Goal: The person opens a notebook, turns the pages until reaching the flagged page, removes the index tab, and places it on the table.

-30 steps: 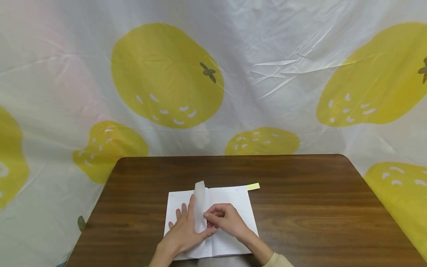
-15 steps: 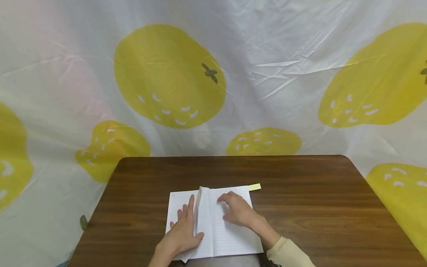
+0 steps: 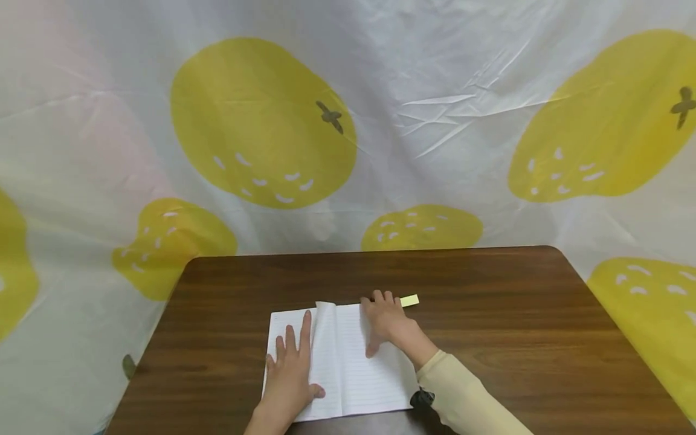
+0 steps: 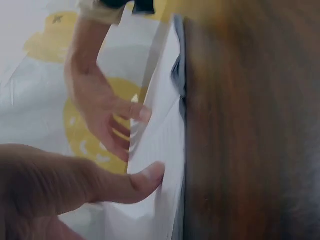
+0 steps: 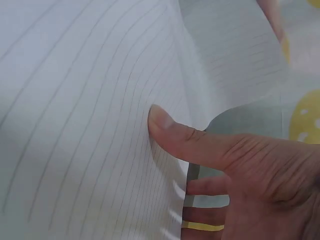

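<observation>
An open notebook (image 3: 375,386) with lined white pages lies on the table. My left hand (image 3: 288,371) rests with fingers spread on its left side, the thumb out over a lined page. Near the spine, a loose page (image 3: 325,338) bows upward beside the left index finger. At the far edge of the right page is my right hand (image 3: 386,320). Its thumb lies on the paper, while its fingers reach over the edge, their tips hidden behind it in the right wrist view. A yellow paper strip (image 3: 410,300) sticks out beyond the far right corner.
The brown wood-grain table (image 3: 489,314) extends to the right and beyond the notebook. Behind it hangs a pale cloth (image 3: 435,151) printed with large yellow fruit. A small black object (image 3: 422,399) sits at the right sleeve.
My right hand has moved from the page near the spine to the far edge of the right page. The raised page has folded over leftward, and my left hand has shifted slightly left.
</observation>
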A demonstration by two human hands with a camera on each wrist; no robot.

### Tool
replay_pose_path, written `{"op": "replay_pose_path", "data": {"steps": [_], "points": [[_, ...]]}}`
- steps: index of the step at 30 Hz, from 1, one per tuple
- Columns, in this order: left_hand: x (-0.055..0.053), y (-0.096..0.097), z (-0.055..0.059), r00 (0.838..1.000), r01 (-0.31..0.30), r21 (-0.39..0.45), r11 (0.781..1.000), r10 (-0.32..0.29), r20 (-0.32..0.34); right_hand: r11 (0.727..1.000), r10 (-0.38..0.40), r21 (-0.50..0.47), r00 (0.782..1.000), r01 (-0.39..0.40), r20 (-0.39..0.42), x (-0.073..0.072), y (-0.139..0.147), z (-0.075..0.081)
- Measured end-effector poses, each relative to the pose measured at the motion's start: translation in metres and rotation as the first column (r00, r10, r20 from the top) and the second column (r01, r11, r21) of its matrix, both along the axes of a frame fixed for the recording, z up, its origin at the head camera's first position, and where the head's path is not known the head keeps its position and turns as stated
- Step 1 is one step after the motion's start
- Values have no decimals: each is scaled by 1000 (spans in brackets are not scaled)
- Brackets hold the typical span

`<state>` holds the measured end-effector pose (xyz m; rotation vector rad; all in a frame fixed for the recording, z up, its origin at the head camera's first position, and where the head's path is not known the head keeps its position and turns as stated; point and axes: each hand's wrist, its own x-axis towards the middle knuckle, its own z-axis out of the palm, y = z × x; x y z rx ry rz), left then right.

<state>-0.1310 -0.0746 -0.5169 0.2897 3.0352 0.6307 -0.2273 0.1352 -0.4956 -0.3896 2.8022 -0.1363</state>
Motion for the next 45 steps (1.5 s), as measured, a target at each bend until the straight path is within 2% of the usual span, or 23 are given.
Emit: {"op": "replay_pose_path", "data": {"steps": [5, 12, 20, 24, 27, 29, 32, 34, 40, 45], "points": [[4, 1, -4, 987, -14, -83, 996, 0, -162, 999, -28, 25, 999, 27, 29, 0, 0, 1], [-3, -4, -5, 946, -55, -171, 984, -4, -324, 1000, -2, 22, 1000, 2, -25, 5, -2, 2], [-4, -13, -9, 948, -28, -231, 972, -48, -316, 999, 17, -37, 994, -21, -103, 16, -4, -1], [-4, -13, -10, 947, -13, -224, 974, -60, -317, 997, 10, -72, 990, -20, -143, 21, -1, -2], [-4, -12, -9, 956, 15, -184, 983, -68, -284, 993, 1, -116, 983, -23, -183, 26, 3, -5], [-5, -11, -8, 968, 40, -156, 987, -77, -238, 989, -4, -145, 974, -30, -226, 31, 5, -8], [-5, -9, -5, 984, 82, -123, 989, -100, -145, 983, -17, -180, 955, -38, -296, 38, 6, -13], [-5, -7, -4, 989, 110, -122, 986, -122, -89, 980, -25, -193, 942, -42, -334, 43, 6, -16], [-6, -5, 0, 981, 192, -87, 978, -189, 35, 975, -40, -214, 906, -56, -420, 58, 9, -20], [-8, -3, 6, 968, 222, -41, 974, -215, 133, 971, -53, -231, 880, -66, -472, 70, 14, -24]]}}
